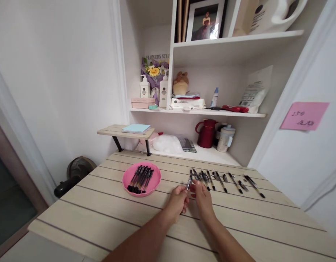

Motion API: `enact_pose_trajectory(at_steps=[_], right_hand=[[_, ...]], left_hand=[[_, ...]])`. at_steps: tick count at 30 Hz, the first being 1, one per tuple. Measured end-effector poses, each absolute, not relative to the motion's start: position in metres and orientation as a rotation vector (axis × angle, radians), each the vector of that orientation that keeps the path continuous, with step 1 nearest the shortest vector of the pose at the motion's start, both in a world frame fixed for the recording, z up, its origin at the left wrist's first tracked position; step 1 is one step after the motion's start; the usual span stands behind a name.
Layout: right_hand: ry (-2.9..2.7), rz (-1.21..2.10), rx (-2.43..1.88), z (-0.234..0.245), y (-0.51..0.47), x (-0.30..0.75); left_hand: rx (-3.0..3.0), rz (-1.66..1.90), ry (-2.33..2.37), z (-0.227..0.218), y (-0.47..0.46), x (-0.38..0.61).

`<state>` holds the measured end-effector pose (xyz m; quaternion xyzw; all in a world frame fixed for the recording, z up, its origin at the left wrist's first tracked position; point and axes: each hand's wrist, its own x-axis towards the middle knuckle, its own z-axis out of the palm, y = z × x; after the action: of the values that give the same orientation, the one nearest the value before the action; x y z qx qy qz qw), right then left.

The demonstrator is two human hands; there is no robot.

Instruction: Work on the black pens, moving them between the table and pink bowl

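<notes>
My left hand [176, 201] is closed around a pen [189, 183], which points up and away with its clear upper part showing; the lower end is hidden in my fingers. Just right of that pen is my right hand [203, 199], fingers apart and slightly curved, their tips beside the barrel. Whether they touch it I cannot tell. A pink scalloped plate [156, 182] to the left holds several black pens [140, 179] in a bundle. Beyond and right of my hands, loose pens [221, 182] and small dark caps or clips [243, 186] lie scattered on the table.
The slatted wooden table [108, 207] reaches back to a white shelf unit. On the back left stands a small riser [110, 131] with blue paper [136, 128]. A red jug [207, 134] and a pale cup [225, 139] stand at the back right.
</notes>
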<state>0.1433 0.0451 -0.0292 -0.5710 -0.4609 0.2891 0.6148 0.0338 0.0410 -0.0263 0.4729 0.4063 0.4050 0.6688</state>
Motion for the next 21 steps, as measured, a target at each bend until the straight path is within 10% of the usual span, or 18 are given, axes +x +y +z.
enact_pose_trajectory(at_steps=[21], right_hand=[[-1.085, 0.628, -1.434, -0.037, 0.043, 0.136]], left_hand=[[0.93, 0.711, 0.754, -0.033, 0.035, 0.037]])
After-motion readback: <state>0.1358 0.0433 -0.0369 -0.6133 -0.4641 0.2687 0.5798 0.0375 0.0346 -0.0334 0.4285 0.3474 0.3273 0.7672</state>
